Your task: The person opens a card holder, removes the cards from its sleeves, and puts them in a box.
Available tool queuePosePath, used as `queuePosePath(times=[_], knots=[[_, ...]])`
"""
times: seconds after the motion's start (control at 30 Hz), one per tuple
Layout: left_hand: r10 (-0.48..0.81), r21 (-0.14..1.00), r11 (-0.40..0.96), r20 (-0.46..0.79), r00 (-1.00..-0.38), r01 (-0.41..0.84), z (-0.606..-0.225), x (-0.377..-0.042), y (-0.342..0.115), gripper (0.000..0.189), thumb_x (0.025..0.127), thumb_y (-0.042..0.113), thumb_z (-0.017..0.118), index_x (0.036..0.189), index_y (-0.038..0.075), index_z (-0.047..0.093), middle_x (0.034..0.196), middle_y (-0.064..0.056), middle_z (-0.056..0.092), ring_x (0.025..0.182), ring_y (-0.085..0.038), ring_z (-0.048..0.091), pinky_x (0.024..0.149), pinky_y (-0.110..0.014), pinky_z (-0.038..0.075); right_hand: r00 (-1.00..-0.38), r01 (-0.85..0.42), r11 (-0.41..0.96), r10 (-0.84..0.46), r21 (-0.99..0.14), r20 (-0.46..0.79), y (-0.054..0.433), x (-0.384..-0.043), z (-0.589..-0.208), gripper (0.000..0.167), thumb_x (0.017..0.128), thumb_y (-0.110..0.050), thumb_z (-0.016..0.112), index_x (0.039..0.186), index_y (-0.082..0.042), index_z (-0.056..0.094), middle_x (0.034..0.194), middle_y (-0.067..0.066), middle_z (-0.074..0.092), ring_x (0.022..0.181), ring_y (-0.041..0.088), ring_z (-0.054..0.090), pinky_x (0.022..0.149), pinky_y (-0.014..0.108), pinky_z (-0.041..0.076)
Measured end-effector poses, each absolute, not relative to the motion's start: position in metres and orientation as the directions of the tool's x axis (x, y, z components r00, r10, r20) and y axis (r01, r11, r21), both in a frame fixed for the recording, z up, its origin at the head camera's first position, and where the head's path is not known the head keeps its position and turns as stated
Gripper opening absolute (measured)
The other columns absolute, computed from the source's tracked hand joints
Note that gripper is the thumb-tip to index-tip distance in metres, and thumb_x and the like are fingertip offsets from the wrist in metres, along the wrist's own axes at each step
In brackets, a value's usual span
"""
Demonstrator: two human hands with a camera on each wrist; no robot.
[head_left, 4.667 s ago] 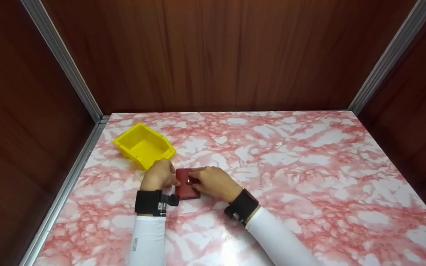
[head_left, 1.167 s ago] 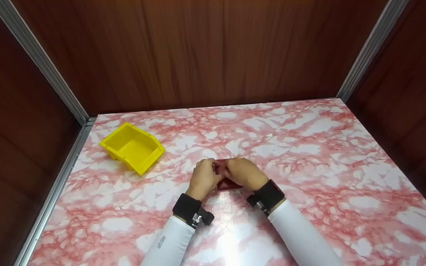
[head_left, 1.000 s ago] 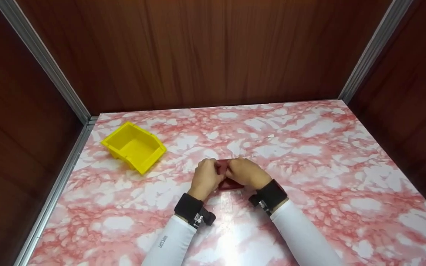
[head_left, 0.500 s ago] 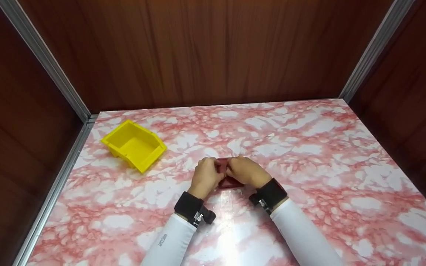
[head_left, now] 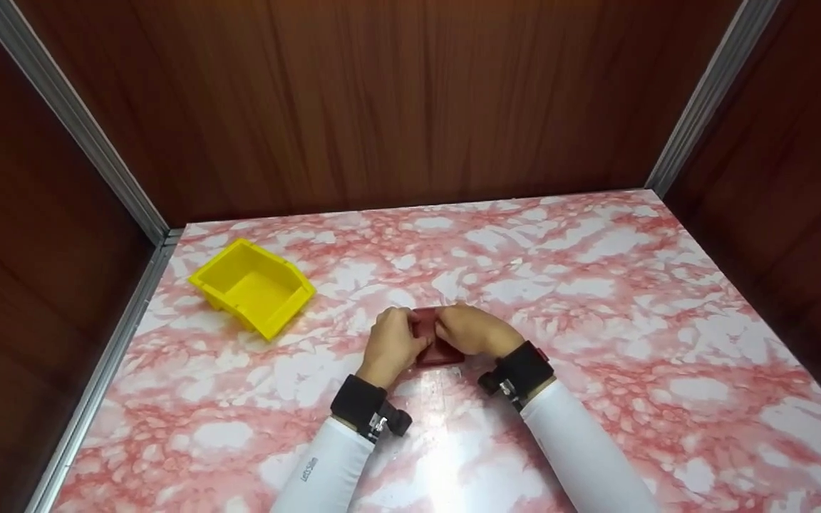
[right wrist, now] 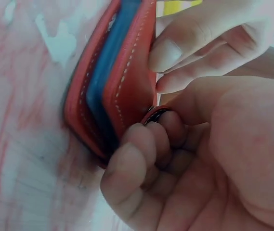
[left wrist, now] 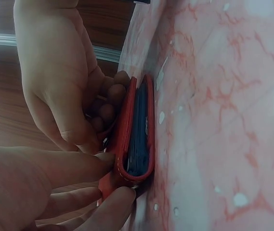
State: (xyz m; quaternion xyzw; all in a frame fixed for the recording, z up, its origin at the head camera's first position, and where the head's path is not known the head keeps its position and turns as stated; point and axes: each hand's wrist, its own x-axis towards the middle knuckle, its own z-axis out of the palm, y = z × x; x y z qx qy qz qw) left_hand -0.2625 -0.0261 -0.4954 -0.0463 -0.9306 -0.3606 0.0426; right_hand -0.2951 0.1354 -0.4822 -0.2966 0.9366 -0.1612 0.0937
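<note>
A small red leather card wallet [head_left: 444, 353] with pale stitching lies on the table between both hands. Blue inner sleeves [right wrist: 98, 82] show between its two covers in the right wrist view. My left hand [head_left: 390, 343] grips the folded spine side, its thumb and fingers on the red leather [left wrist: 125, 130] in the left wrist view. From the other side, my right hand [head_left: 478, 330] pinches a short red strap [right wrist: 156, 114] at the cover's edge with curled fingers. The wallet's top is partly hidden by the hands, and its snap is not clearly seen.
A yellow open-front bin [head_left: 257, 285] stands at the left on the red-and-white marbled table [head_left: 596, 313]. Dark wood-look panels [head_left: 396, 107] rise at the back and both sides, with metal rails in the corners.
Since the oldest frame, the wallet and both hands have shifted right, away from the bin, and the right hand has gone from the snap area to the strap. Over the last second, little differs.
</note>
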Motion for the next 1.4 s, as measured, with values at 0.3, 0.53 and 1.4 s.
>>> queuePosePath(times=[0.3, 0.53, 1.4], knots=[[0.053, 0.68, 0.726, 0.095, -0.994, 0.104, -0.495, -0.263, -0.027, 0.035, 0.072, 0.019, 0.077, 0.103, 0.006, 0.068, 0.102, -0.011, 0.067, 0.095, -0.025, 0.063, 0.084, -0.035, 0.051, -0.78, -0.549, 0.75, -0.619, -0.368, -0.098, 0.138, -0.297, -0.482, 0.021, 0.096, -0.017, 0.041, 0.089, -0.009, 0.059, 0.08, 0.007, 0.059, 0.071, 0.017, 0.053, 0.071, 0.034, 0.048], [0.06, 0.682, 0.721, 0.109, -0.992, 0.119, -0.495, -0.262, -0.027, 0.035, 0.072, 0.02, 0.077, 0.102, 0.005, 0.068, 0.102, -0.012, 0.066, 0.096, -0.026, 0.063, 0.084, -0.036, 0.05, -0.784, -0.533, 0.755, -0.61, -0.382, -0.113, 0.14, -0.299, -0.481, 0.023, 0.097, -0.019, 0.039, 0.093, -0.007, 0.059, 0.085, 0.009, 0.061, 0.076, 0.018, 0.055, 0.077, 0.036, 0.048], [0.047, 0.686, 0.721, 0.096, -0.994, 0.101, -0.492, -0.259, -0.025, 0.037, 0.073, 0.023, 0.077, 0.104, 0.004, 0.068, 0.103, -0.012, 0.065, 0.097, -0.025, 0.06, 0.087, -0.036, 0.048, -0.864, -0.338, 0.841, -0.455, -0.422, -0.216, 0.198, -0.315, -0.46, 0.016, 0.087, -0.022, 0.051, 0.075, -0.013, 0.056, 0.066, -0.001, 0.052, 0.059, 0.013, 0.047, 0.054, 0.026, 0.038]])
